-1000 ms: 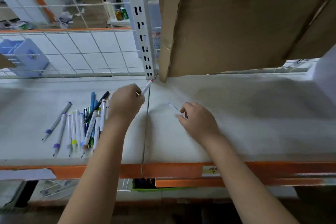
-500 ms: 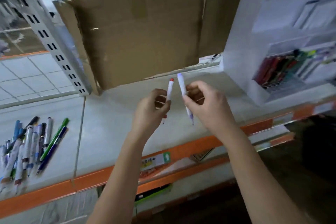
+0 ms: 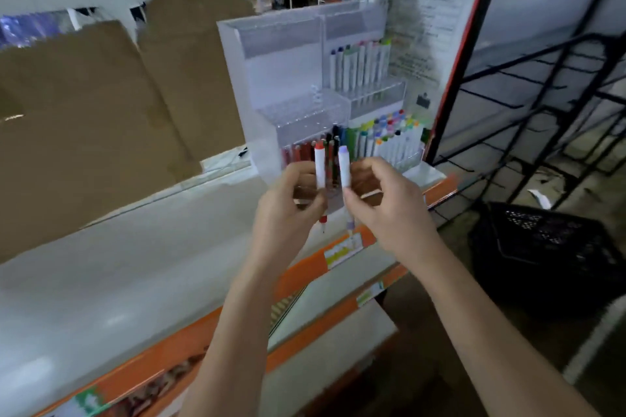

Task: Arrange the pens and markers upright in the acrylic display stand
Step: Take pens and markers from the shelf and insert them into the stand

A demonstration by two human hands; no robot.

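A: Left hand (image 3: 288, 213) pinches the red pen (image 3: 319, 167) upright, right hand (image 3: 389, 210) pinches the purple pen (image 3: 345, 169) the same way, caps up, tips down.

B: Both held side by side, just in front of the stand (image 3: 237, 78) on the shelf (image 3: 135, 264).

A: The risk I see: the bottom-left row of red pens (image 3: 301, 152) looks packed, so a pen pushed in crooked could jam or knock its neighbours over.

B: And two at once means either could slip from a light pinch.

A: The pens themselves are slim and white-bodied, with coloured caps and fine tips. The stand is clear, tiered, right-hand markers (image 3: 389, 139) standing neatly, and the middle-left tier looks empty.
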